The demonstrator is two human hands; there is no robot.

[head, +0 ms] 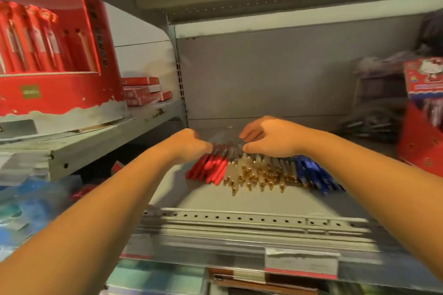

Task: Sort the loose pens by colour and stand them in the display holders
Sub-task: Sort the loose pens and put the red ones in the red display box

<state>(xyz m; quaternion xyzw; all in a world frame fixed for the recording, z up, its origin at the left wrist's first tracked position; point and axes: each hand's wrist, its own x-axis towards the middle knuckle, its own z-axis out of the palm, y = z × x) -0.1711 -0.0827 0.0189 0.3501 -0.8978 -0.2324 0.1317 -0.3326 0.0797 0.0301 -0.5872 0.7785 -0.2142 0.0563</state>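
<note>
A row of loose pens lies flat on the grey shelf (239, 201), tips toward me: red pens (208, 170) on the left, clear pens with gold tips (259, 175) in the middle, blue pens (314, 175) on the right. My left hand (189, 143) rests on the far ends of the red pens with its fingers curled down; whether it grips any is unclear. My right hand (271, 136) hovers over the far ends of the clear pens, fingers bent and apart. A red display holder (60, 93) with red pens standing in it sits on the left shelf.
Small red boxes (141, 91) are stacked behind the red holder. At the right stands a red carton (422, 112) with pens, and a dark pile of pens (374, 122) lies beside it. The shelf's perforated front rail (239, 219) runs below the pens. Stock fills the lower shelves.
</note>
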